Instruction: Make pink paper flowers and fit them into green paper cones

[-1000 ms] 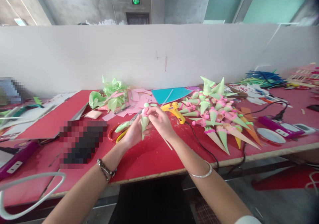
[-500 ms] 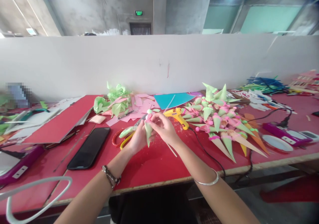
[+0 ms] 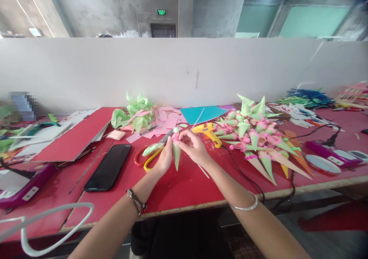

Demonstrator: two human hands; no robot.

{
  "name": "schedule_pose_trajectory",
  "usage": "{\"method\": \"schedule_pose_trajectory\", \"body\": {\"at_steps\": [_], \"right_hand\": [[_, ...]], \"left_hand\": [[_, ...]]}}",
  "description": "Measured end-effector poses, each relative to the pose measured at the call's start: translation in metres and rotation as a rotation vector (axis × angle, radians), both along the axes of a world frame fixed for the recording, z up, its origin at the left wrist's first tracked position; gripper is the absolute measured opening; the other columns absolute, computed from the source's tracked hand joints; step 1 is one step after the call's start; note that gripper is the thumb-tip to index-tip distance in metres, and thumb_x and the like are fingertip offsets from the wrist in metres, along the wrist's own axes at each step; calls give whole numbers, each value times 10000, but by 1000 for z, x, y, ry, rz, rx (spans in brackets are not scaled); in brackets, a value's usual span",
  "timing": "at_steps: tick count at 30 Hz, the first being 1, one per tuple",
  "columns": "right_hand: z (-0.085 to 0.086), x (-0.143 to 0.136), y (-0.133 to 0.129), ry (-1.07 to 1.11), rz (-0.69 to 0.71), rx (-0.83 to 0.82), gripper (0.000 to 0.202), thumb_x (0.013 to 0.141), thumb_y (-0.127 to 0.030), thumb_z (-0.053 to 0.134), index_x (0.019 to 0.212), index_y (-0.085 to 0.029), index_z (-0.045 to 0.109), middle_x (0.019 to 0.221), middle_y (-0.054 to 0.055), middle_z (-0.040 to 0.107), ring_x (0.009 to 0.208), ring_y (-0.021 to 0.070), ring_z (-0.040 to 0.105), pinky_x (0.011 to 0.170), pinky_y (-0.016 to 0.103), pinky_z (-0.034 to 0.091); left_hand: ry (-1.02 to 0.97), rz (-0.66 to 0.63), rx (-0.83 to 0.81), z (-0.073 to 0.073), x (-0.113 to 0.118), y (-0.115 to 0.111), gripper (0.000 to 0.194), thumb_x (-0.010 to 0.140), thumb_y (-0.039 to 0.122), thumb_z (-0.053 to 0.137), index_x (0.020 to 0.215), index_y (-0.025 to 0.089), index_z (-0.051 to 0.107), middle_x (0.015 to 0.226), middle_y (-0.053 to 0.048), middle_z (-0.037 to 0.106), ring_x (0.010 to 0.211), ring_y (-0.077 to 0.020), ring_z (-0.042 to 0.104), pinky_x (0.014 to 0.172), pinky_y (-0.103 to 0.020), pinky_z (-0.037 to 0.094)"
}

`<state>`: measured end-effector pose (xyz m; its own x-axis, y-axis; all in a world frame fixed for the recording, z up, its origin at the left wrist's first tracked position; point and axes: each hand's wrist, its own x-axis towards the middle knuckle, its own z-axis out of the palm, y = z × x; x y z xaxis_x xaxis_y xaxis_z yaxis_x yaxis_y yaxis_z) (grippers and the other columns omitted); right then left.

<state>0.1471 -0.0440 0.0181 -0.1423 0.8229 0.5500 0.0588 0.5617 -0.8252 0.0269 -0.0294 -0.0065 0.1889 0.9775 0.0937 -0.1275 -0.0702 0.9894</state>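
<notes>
A small green paper cone point(image 3: 176, 157) with a pink top and a pale green ball hangs point down between my hands. My left hand point(image 3: 165, 155) pinches it from the left side. On its right, my right hand point(image 3: 194, 147) has thumb and finger closed on the pink top. Scissors point(image 3: 151, 162) with red and yellow handles lie just left of my left hand, a crumpled green piece point(image 3: 152, 149) over them. Beyond my right hand lies a yellow glue gun point(image 3: 209, 133). A big pile of similar cones point(image 3: 254, 136) is to the right.
A black phone point(image 3: 108, 167) lies left of my hands. Behind are pink paper scraps point(image 3: 163, 122), crumpled green paper point(image 3: 140, 107) and a teal sheet point(image 3: 198, 115). Purple power strips point(image 3: 330, 154) sit on both sides. A white loop point(image 3: 57, 209) crosses the lower left; a dark cable runs at right.
The view has shifted, so the table things appear slightly further right. The cone now shows more fully between my hands, its point hanging free, and my left fingers are straighter along its side.
</notes>
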Motion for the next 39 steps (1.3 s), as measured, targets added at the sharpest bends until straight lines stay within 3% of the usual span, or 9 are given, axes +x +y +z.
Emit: {"method": "schedule_pose_trajectory", "body": {"at_steps": [4,10,16,22,27,30,34,37,39], "right_hand": [[-2,0,0,0,17,1,140,772,-334,508,800,-207,455,813,12,516,762,131,525,698,270,439],[-4,0,-2,-117,-56,76,257,710,-251,573,932,-219,447,907,20,500,827,139,512,739,284,436],[-5,0,0,-113,-40,65,276,701,-209,565,940,-220,426,936,23,481,870,141,502,766,292,429],[-7,1,4,-30,-19,-58,259,700,-245,560,918,-211,425,928,24,500,836,136,516,702,264,434],[-11,0,6,-10,-83,-95,323,699,-269,557,981,-205,412,913,29,520,830,142,525,684,266,428],[-15,-1,6,-102,-92,-118,295,695,-260,552,958,-202,429,912,27,532,836,148,530,718,293,426],[-22,-2,6,-243,-68,-149,223,666,-224,553,866,-197,457,877,17,555,832,160,538,740,323,424],[-25,-1,4,-331,-79,-143,224,653,-217,563,857,-192,472,850,16,562,786,162,543,703,321,428],[-26,0,3,-369,-68,-148,206,659,-239,571,837,-192,477,785,4,557,697,144,536,633,294,431]], "left_hand": [[18,85,1,5,0,-1,329,826,417,402,956,189,599,940,-48,631,1047,-214,502,875,-304,411],[32,79,8,6,-2,1,382,853,439,319,892,190,605,849,-54,639,978,-215,537,900,-302,375],[68,43,44,12,-4,0,339,849,394,348,787,168,592,704,-37,611,788,-185,568,739,-264,433],[84,-40,-33,13,-5,1,360,822,461,349,874,151,524,665,-29,565,611,-158,555,527,-251,441],[314,227,151,23,-20,11,229,809,369,380,860,173,489,807,-35,544,749,-161,549,667,-282,453],[753,376,405,33,-39,15,216,776,328,432,900,165,501,981,-84,513,912,-207,517,801,-339,414],[1295,301,561,30,-57,19,427,712,433,523,1035,155,492,1158,-138,444,1131,-307,361,906,-424,328],[1452,143,479,19,-62,24,503,705,514,500,1074,174,482,1157,-131,465,1114,-313,376,889,-435,332],[1466,119,469,13,-63,27,502,720,494,491,1104,173,469,1132,-136,488,1091,-307,401,874,-419,343]]}}
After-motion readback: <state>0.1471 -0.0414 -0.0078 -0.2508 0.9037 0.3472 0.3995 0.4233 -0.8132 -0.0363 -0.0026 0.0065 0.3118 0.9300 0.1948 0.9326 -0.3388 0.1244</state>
